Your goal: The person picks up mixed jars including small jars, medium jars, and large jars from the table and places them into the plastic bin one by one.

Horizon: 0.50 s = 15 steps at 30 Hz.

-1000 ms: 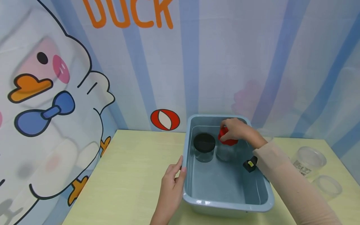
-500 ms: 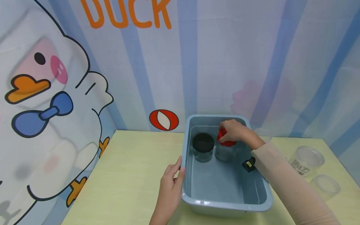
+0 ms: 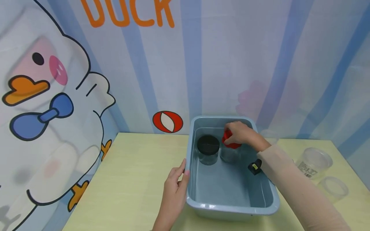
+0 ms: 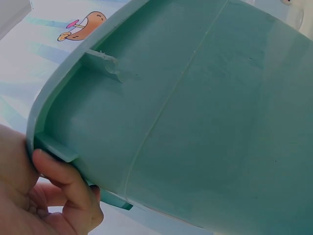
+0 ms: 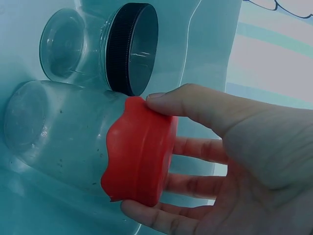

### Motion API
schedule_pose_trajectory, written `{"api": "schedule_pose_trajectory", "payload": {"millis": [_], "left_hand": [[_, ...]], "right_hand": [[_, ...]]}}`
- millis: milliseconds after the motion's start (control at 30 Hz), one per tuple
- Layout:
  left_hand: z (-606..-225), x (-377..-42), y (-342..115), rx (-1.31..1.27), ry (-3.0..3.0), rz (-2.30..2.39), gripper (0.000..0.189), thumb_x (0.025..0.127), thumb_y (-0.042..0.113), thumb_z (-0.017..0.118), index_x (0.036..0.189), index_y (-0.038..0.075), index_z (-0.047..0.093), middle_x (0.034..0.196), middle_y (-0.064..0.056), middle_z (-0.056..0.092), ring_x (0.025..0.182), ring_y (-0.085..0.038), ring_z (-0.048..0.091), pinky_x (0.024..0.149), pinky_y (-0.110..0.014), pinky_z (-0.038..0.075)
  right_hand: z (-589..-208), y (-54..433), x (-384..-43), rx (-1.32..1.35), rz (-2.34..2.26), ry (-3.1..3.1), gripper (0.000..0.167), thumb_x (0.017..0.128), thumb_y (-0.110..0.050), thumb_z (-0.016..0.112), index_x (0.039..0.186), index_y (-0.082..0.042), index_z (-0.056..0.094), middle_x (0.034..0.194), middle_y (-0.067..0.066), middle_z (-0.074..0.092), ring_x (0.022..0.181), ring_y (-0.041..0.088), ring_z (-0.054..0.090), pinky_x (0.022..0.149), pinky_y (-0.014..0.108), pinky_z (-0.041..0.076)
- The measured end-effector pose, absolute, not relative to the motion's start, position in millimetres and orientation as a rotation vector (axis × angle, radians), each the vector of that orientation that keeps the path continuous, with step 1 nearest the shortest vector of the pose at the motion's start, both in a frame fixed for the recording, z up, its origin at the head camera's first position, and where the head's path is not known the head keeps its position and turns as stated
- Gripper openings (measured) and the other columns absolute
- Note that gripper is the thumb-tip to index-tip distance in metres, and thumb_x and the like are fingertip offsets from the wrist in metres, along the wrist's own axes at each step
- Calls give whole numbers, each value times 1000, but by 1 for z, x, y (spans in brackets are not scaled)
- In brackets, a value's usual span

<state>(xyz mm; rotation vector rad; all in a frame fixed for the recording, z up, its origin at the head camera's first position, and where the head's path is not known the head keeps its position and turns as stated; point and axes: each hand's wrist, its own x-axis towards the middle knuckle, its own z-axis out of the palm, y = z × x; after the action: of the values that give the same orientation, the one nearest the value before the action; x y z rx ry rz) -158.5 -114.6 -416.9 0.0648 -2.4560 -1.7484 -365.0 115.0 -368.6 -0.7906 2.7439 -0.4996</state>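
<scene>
Inside the blue plastic bin [image 3: 231, 210], my right hand [image 3: 242, 133] holds the red wavy-edged lid [image 5: 139, 152] of a clear jar [image 5: 58, 127], thumb on one side and fingers on the other. The jar stands upright towards the back of the bin. To its left is another clear jar with a black ridged lid [image 3: 208, 145]; in the right wrist view the two nearly touch. My left hand [image 3: 173, 192] grips the bin's left rim, its bent fingers at the underside in the left wrist view [image 4: 68, 191].
A small black object with a yellow mark [image 3: 255, 166] lies against the bin's right side, partly behind my sleeve. Right of the bin, a clear tub with a label [image 3: 315, 162] and a clear round lid [image 3: 334, 187] rest on the table [image 3: 138, 173]. A printed cloth hangs behind.
Both hands keep their places on the bin and the red lid. The whole head view has shifted slightly; no object has visibly moved within the bin.
</scene>
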Motion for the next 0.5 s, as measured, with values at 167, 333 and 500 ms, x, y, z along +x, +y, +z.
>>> {"api": "schedule_pose_trajectory", "payload": {"millis": [167,333,500], "left_hand": [[-417,-159,-115,55,-2449,-1754,50,106,26,50,152,9,41,113,-8,54,101,-20,56,89,-29,55],[-417,-159,-115,43,-2441,-1754,49,106,26,50,152,9,41,112,-8,54,100,-20,57,89,-29,55],[-417,-159,-115,51,-2448,-1746,49,107,26,50,152,9,41,113,-8,55,101,-20,56,90,-29,55]], "right_hand": [[-369,115,-365,-793,-501,2756,40,88,-16,71,119,7,59,107,18,62,96,33,58,72,41,57],[-371,115,-365,-794,-479,2774,40,88,-16,71,119,6,59,106,18,62,95,33,57,72,42,56],[-372,114,-365,-791,-453,2782,40,88,-17,71,119,5,60,106,16,62,95,32,57,72,42,56]]}}
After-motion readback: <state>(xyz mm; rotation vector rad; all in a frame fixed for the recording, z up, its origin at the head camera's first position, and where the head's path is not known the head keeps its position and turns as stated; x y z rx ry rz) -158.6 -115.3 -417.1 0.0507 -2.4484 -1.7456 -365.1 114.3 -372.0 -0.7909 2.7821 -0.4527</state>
